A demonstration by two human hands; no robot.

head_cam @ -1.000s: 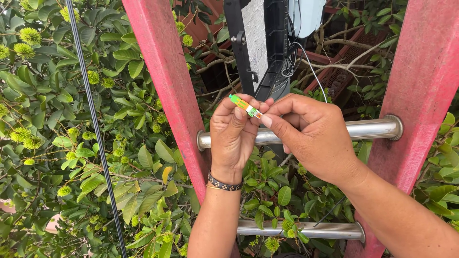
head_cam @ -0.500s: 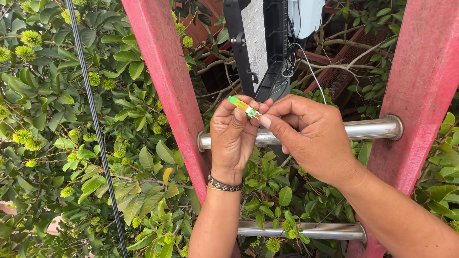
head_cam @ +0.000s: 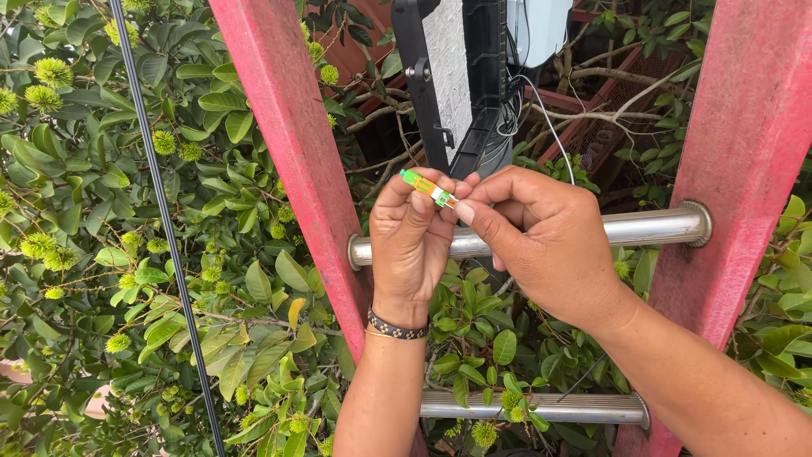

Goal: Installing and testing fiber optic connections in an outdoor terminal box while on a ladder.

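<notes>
Together, both hands pinched one small green connector [head_cam: 427, 188] between their fingertips. My left hand [head_cam: 412, 241] rose palm-away, fingers curled tight on the connector's near end, a beaded band [head_cam: 396, 327] at its wrist. My right hand [head_cam: 541, 241] came in from the right, thumb and forefinger clamped on the other end, forearm slanting down toward the lower right corner. The connector lay tilted, its green tip poking out up and left past my left fingers, just above the upper rung [head_cam: 643, 228]. I counted two rungs, the lower rung [head_cam: 550, 408] below, two red rails [head_cam: 296, 169], one black cable [head_cam: 161, 220], and one dark box [head_cam: 457, 76] behind.
</notes>
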